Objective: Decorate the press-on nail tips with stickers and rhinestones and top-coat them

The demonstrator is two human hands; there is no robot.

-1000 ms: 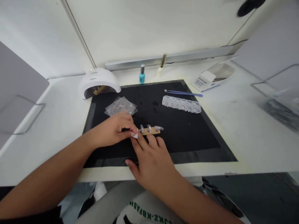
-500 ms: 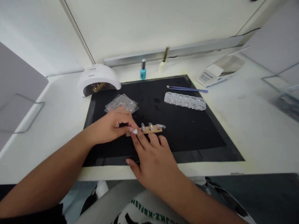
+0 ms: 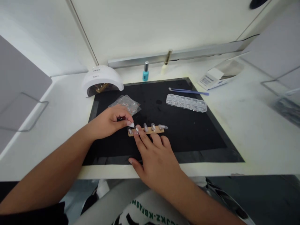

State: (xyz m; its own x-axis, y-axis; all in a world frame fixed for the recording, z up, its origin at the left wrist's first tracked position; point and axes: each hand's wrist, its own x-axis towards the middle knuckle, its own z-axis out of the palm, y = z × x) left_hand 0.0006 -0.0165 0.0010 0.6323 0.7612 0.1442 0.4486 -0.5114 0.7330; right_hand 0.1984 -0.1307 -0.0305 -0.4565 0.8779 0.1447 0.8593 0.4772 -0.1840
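My left hand (image 3: pixel 118 120) pinches a small folded white pad (image 3: pixel 130 124) between thumb and fingers. The pad hovers just beyond the left end of a narrow wooden strip (image 3: pixel 150 130). Several clear, glossy false nails (image 3: pixel 153 127) stand in a row along this strip. My right hand (image 3: pixel 157 153) is spread with nothing in its grasp, its index and middle fingertips resting on the strip near the second false nail (image 3: pixel 136 129) from the left. Thumb and palm sit lower, over the black mat (image 3: pixel 197 134).
Patterned clear sheets (image 3: pixel 127 103) lie beyond my left hand. A white nail lamp (image 3: pixel 103 78), a turquoise polish bottle (image 3: pixel 145 72) and a gold-capped bottle (image 3: pixel 166 62) stand behind. Purple tweezers (image 3: pixel 189 91), a compartment case (image 3: pixel 186 103) and an open white box (image 3: pixel 211 78) are rightward.
My left hand has drawn the white pad back, up and left off the strip, uncovering the leftmost false nails. The right hand stays on the strip. The view has shifted slightly.
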